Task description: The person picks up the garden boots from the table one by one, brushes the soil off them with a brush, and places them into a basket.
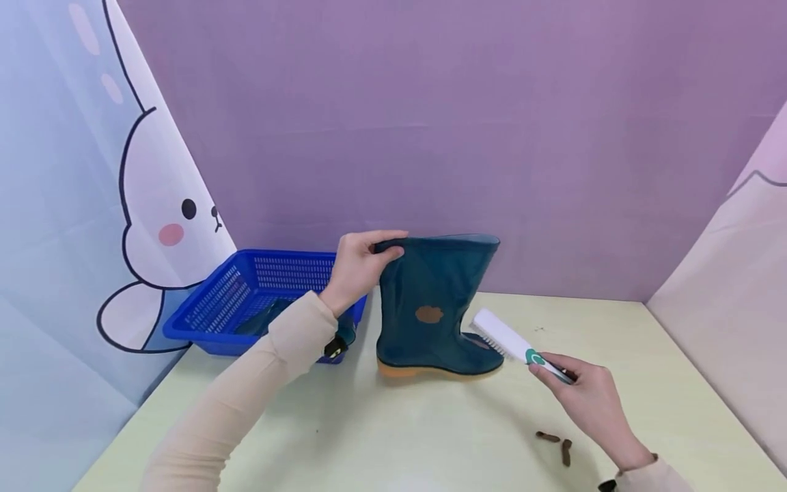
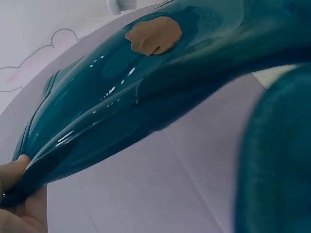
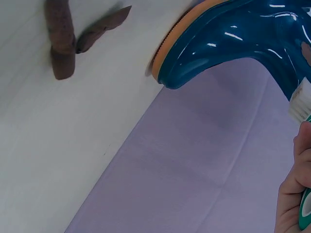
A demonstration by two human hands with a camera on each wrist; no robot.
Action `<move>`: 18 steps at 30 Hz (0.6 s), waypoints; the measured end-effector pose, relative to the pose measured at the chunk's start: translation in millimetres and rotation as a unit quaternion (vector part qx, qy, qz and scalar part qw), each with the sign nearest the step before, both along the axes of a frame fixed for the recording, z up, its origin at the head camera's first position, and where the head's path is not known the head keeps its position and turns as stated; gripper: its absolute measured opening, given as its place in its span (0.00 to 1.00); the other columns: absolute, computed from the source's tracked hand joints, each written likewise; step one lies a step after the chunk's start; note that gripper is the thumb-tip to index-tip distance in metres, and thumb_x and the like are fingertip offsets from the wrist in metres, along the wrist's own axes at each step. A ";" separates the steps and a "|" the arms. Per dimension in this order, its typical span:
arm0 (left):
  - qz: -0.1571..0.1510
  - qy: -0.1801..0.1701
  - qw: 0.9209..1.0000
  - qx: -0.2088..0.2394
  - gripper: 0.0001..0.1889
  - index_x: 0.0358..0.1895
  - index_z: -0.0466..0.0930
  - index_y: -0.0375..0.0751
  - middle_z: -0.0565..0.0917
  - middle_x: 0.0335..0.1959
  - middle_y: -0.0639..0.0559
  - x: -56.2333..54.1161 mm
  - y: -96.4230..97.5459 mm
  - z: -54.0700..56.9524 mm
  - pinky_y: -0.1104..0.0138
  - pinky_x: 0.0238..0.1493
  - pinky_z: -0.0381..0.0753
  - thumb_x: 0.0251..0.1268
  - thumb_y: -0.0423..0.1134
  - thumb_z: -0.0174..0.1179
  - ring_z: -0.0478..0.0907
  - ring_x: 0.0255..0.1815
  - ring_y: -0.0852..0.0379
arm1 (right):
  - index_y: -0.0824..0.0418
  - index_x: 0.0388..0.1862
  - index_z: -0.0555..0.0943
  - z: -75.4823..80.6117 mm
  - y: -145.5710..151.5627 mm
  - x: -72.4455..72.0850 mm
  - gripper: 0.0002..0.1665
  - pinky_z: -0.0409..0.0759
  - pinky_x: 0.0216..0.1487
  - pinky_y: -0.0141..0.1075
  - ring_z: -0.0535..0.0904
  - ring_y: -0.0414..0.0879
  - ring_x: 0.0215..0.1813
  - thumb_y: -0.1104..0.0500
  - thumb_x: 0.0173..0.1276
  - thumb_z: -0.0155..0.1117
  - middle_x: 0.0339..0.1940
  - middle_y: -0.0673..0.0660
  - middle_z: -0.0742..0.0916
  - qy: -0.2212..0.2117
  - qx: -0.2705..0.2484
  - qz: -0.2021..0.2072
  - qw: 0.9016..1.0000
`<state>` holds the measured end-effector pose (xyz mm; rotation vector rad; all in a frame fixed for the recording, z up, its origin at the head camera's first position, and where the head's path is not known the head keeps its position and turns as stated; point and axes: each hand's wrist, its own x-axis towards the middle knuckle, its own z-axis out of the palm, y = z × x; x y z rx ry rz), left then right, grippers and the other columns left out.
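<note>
A dark teal rain boot (image 1: 430, 294) with an orange sole stands upright, its toe to the right. My left hand (image 1: 363, 263) pinches the top rim at the back of the shaft, thumb in front. A brown patch (image 2: 154, 36) sticks to the side of the shaft, and part of another shows near the toe. My right hand (image 1: 584, 393) grips the green-and-white handle of a scrub brush (image 1: 501, 335). Its white bristles (image 3: 301, 99) face the boot, close by the toe and front of the shaft.
Behind my left forearm is a blue plastic basket (image 1: 203, 328) with something dark teal (image 1: 264, 318) inside, partly hidden by the sleeve. Two brown pieces (image 1: 547, 436) lie on the pale table (image 1: 393, 444) near my right wrist. A purple cloth backdrop (image 1: 443, 137) rises behind.
</note>
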<state>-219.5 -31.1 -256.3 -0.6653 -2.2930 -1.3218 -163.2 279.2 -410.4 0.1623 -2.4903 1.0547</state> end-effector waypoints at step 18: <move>0.048 -0.057 0.997 -0.025 0.17 0.54 0.79 0.51 0.74 0.20 0.47 -20.9 -28.8 -46.7 0.70 0.15 0.62 0.60 0.38 0.61 0.59 0.09 0.57 | 0.57 0.40 0.85 -21.6 -1.0 -6.4 0.16 0.62 0.17 0.29 0.62 0.33 0.17 0.50 0.56 0.68 0.31 0.54 0.87 -0.036 -0.002 0.013 0.999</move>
